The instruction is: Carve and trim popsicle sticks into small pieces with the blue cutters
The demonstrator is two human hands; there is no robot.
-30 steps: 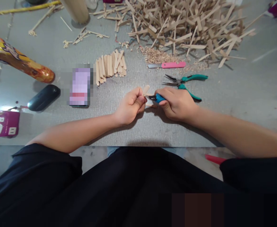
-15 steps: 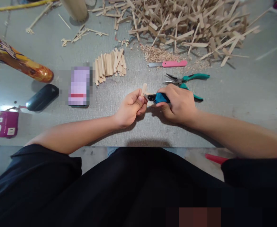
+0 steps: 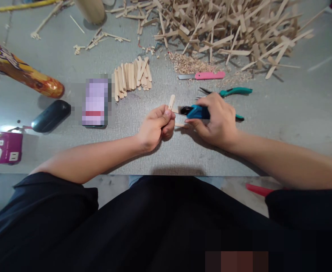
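Wooden stick (image 3: 172,101) in the left hand (image 3: 156,126), pinched between thumb and fingers, its rounded end rising above the fingertips and leaning slightly to the right. It lies between the hands, touching only the left one; the right hand (image 3: 218,120) is just beyond it to the right. A thin light strip (image 3: 178,112) runs from beside the left fingertips toward the other hand; whether it belongs to the same stick cannot be told. The right hand has its thumb and fingers closed around a blue-handled tool (image 3: 197,112), whose black head points at the stick and sits near it, apart from it. Another light piece (image 3: 181,125) shows below the tool, between the hands. Teal pliers (image 3: 236,91) lie on the surface (image 3: 132,160) behind the right hand, partly hidden by it. Farther up are a pink-handled knife (image 3: 210,76) and, just beyond its blade, a heap of shavings (image 3: 184,63). A large pile of sticks (image 3: 225,28) spreads over the far side. Up and to the left of the hands, a row of short sticks (image 3: 130,77) lies beside a phone (image 3: 95,101), with a dark oblong case (image 3: 51,116) farther left.
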